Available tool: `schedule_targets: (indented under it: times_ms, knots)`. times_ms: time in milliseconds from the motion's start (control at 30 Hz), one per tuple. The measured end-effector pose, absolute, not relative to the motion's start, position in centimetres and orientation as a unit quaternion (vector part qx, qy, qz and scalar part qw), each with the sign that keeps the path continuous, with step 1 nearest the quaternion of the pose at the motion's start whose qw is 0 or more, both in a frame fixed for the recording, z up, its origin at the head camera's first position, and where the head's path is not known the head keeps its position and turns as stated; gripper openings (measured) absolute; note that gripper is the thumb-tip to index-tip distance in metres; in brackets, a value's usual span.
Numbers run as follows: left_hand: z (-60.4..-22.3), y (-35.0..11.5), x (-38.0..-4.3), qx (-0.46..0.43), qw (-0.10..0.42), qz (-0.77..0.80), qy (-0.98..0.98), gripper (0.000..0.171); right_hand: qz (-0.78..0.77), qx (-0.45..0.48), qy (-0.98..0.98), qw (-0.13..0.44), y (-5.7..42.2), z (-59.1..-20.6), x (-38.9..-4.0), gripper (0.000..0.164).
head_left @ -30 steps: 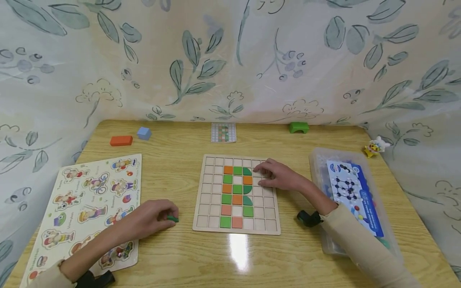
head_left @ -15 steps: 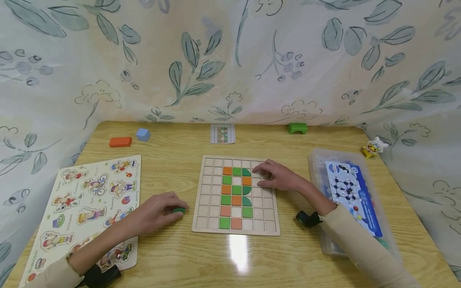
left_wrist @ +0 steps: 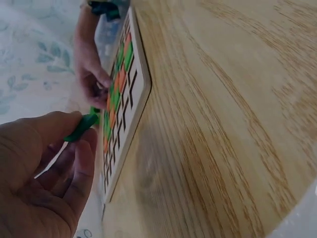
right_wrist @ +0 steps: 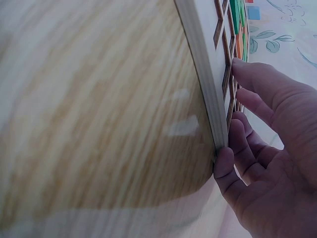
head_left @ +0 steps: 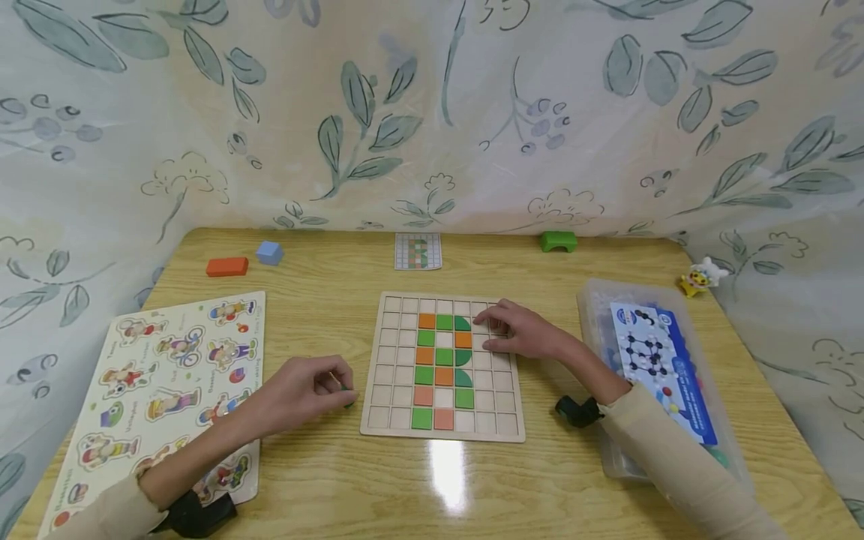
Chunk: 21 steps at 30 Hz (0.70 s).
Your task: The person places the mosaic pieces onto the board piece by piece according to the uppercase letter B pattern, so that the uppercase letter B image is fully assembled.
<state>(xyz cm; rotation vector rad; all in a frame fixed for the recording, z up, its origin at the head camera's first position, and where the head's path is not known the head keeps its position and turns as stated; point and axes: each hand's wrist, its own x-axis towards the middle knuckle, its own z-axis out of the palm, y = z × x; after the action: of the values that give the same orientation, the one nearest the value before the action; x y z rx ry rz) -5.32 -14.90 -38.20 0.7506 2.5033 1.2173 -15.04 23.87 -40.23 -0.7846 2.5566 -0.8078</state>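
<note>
Between thumb and fingertips, my left hand (head_left: 307, 391) pinches a small dark green tile (left_wrist: 81, 127), just off the left edge of the wooden grid board (head_left: 388, 360). The tile shows almost edge-on in the left wrist view. My right hand (head_left: 523, 330) rests at the board's right side with loosely bent fingers and holds nothing. Its fingertips touch the board's surface and edge in the right wrist view. Seated in the grid are orange squares (head_left: 463, 340), green squares (head_left: 444, 356), pink squares (head_left: 443, 418) and dark green quarter-round tiles (head_left: 463, 377).
A small pattern card (head_left: 418, 251) lies behind the board. A picture puzzle (head_left: 142, 375) is at left, under the left forearm; a plastic box (head_left: 664, 367) stands at right. Along the back are a red block (head_left: 227, 267), blue block (head_left: 270, 253), green arch (head_left: 558, 241) and toy figure (head_left: 702, 276).
My left hand has moved right, toward the board, with the dark green tile, which has turned in the fingers. My right hand has stayed in place.
</note>
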Motion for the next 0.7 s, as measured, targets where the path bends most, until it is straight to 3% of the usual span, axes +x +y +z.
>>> schedule_targets:
  times_ms: [267,700]
  knots:
    - [-38.0,-13.9,-6.1,0.305,0.171,0.424,0.835,0.026,-0.286,-0.274,0.901,0.177,23.9,-40.2,-15.0,0.038]
    - [-38.3,-11.6,-6.5,0.266,0.209,0.463,0.819,0.007,-0.292,-0.275,0.898,0.179,24.0,-40.2,-15.1,0.038]
